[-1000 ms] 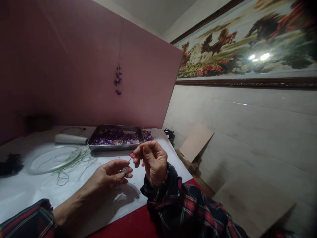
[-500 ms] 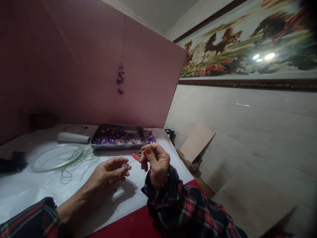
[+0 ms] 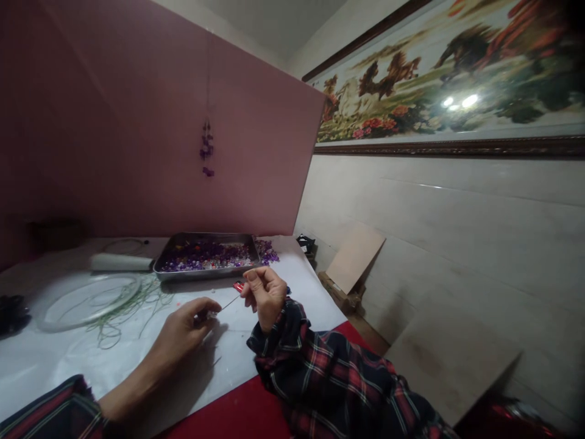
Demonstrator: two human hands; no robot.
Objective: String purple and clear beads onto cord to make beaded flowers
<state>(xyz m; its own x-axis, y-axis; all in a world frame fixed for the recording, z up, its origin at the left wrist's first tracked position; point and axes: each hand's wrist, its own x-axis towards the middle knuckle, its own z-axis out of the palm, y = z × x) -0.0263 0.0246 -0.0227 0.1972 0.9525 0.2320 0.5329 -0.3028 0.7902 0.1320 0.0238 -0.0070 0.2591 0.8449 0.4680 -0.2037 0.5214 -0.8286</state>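
One head-worn camera looks forward and down from just above the person's chest, tilted so the table (image 3: 55, 360) slopes up to the left. It sits near the hands (image 3: 262, 292), which fill the lower middle. The pink board (image 3: 159, 122) closes the far side, with the wall (image 3: 457, 225) running off to the right. Edges are dim and probably stretched by a wide lens.

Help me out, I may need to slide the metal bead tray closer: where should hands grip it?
Grip the metal bead tray by its raised near long rim, coming from the front. That edge faces the person, and the low flat pan lies level. The pink board behind blocks the far side.
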